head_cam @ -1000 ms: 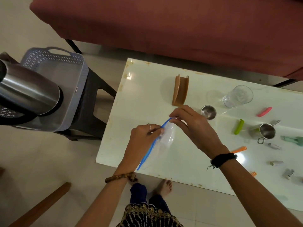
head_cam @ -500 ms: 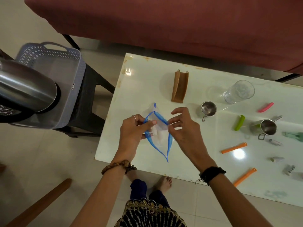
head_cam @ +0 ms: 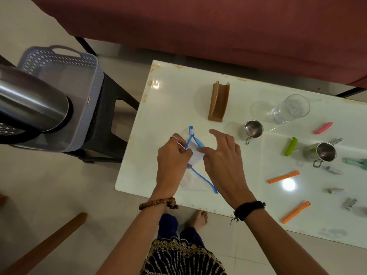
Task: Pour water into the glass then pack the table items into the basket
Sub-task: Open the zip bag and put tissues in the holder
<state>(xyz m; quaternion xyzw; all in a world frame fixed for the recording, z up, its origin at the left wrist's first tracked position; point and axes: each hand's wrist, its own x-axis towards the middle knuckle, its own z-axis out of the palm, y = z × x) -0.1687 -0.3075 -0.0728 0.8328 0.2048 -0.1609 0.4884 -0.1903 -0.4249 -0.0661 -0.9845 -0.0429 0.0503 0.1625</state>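
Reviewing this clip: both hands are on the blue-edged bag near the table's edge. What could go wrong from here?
The zip bag overhangs nothing yet but lies close to the table edge; if the left hand loosens its pinch, it may slide off. The right hand sits near the small steel cup and could knock it when reaching for items.

Left hand (head_cam: 172, 155): fingers curled, pinching the near edge of a clear bag (head_cam: 195, 153), forearm reaching in from below. Right hand (head_cam: 222, 157): thumb on the bag's opposite edge just beside the left hand, forefinger raised, other fingers loosely spread.
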